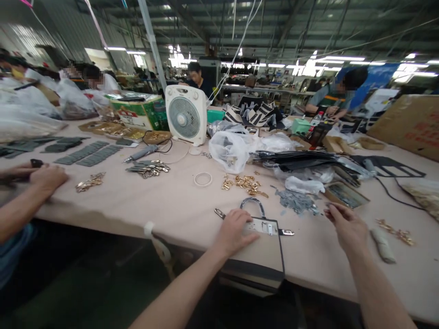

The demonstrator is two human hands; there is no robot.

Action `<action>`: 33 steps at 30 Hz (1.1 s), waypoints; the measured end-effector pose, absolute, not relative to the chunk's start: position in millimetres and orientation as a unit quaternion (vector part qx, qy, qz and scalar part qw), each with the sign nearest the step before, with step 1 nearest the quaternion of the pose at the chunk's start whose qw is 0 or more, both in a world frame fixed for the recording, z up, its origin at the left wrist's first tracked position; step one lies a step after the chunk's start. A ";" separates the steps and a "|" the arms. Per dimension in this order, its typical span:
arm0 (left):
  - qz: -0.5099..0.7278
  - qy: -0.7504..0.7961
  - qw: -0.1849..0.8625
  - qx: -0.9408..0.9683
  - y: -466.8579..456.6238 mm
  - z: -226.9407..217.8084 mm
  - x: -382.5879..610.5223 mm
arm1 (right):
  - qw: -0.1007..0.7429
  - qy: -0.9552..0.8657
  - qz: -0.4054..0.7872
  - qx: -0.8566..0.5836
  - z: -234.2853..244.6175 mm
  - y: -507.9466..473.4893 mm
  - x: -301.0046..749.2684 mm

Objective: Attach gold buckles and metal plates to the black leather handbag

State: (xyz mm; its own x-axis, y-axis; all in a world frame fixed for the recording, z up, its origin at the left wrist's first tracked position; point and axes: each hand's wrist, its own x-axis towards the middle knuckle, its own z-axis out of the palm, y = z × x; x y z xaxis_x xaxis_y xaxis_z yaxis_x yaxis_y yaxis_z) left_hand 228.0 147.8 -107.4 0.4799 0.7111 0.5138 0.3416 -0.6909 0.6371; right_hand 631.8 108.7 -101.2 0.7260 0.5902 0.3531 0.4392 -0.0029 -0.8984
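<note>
A handbag (262, 251) in beige with black edging lies at the table's front edge, its lower part hanging over. Its dark curved handle (253, 201) points away from me, and straps with metal fittings (286, 232) stick out at both sides. My left hand (236, 230) rests on the bag's upper part, fingers extended and thumb apart. To the right, my right hand (346, 226) pinches a small dark grey piece (327, 205) between thumb and fingertips. Just left of it lies a pile of small grey pieces (297, 201). The piece's exact shape is too small to tell.
Gold metal fittings (245, 183) and a white ring (203, 179) lie beyond the bag. A white fan (186, 114) stands farther back. An open box (346, 195) sits behind my right hand. At left, a co-worker's hands (48, 176) rest near the table edge.
</note>
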 end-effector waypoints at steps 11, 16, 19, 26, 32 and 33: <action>0.390 0.318 0.229 0.833 147.4 -106.6 225.5 | 0.299 -0.680 0.358 -0.566 -41.7 103.5 430.1; 0.395 0.317 0.225 0.833 148.0 -108.7 225.3 | 0.278 -0.672 0.374 -0.575 -59.7 113.0 427.4; 0.399 0.315 0.223 0.832 148.7 -110.2 225.5 | 0.267 -0.670 0.356 -0.594 -62.8 115.5 427.7; 0.392 0.316 0.225 0.834 149.3 -109.4 225.1 | 0.252 -0.668 0.336 -0.614 -61.9 117.8 422.4; 0.392 0.319 0.232 0.831 148.7 -109.1 224.5 | 0.248 -0.667 0.344 -0.613 -63.1 122.5 424.6; 0.393 0.319 0.233 0.830 148.8 -109.2 224.5 | 0.246 -0.670 0.340 -0.612 -63.9 123.4 425.3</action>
